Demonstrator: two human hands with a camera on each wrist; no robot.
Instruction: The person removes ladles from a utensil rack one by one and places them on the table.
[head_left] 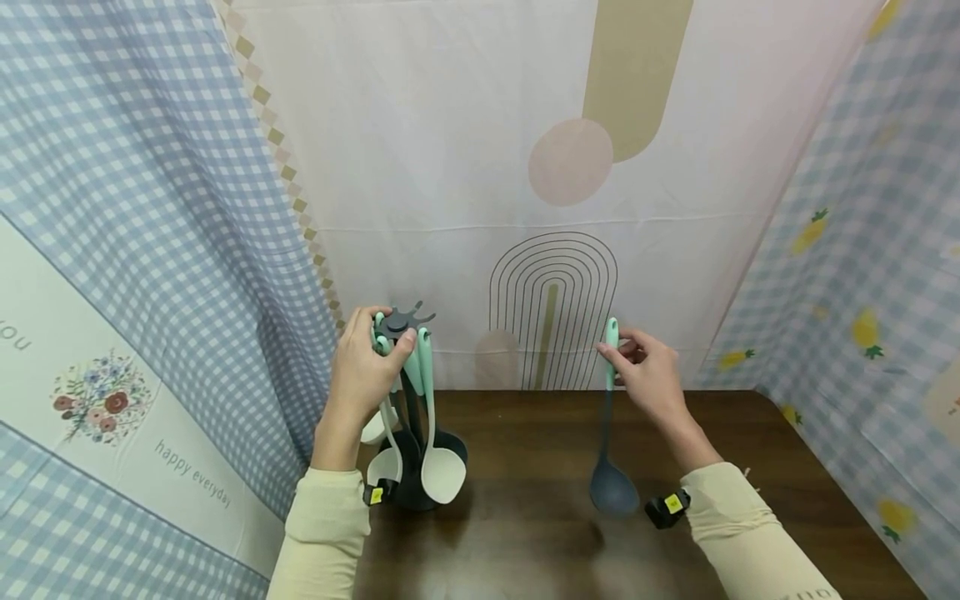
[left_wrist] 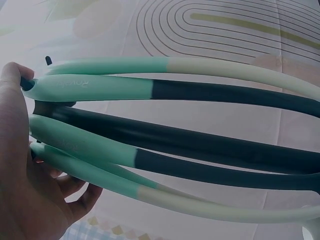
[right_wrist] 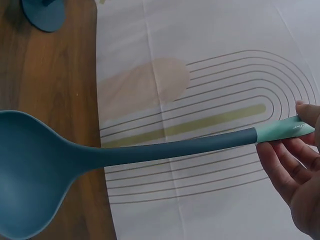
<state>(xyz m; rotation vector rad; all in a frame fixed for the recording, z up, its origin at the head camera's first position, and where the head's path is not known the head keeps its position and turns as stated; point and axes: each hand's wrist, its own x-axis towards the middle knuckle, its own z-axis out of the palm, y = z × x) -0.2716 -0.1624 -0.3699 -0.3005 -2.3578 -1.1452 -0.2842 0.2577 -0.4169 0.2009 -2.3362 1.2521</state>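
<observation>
At the left, my left hand (head_left: 362, 371) grips the dark hooked top of a utensil stand (head_left: 405, 320), thumb on its near side. Around the stand hang several utensils with mint handles, among them a cream ladle (head_left: 442, 475) in front; others have dark shafts (left_wrist: 210, 95). My right hand (head_left: 654, 377) pinches the mint handle of a dark blue-grey ladle (head_left: 613, 490) between thumb and fingers. This ladle hangs bowl down, apart from the stand. In the right wrist view, the bowl (right_wrist: 25, 170) is partly cut off by the frame edge.
Beneath both hands lies a brown wooden table (head_left: 517, 517). A pale patterned cloth (head_left: 450, 167) hangs behind it. Blue checked curtains (head_left: 187, 150) stand on the left, and a checked cloth with pineapples (head_left: 847, 292) covers the right side.
</observation>
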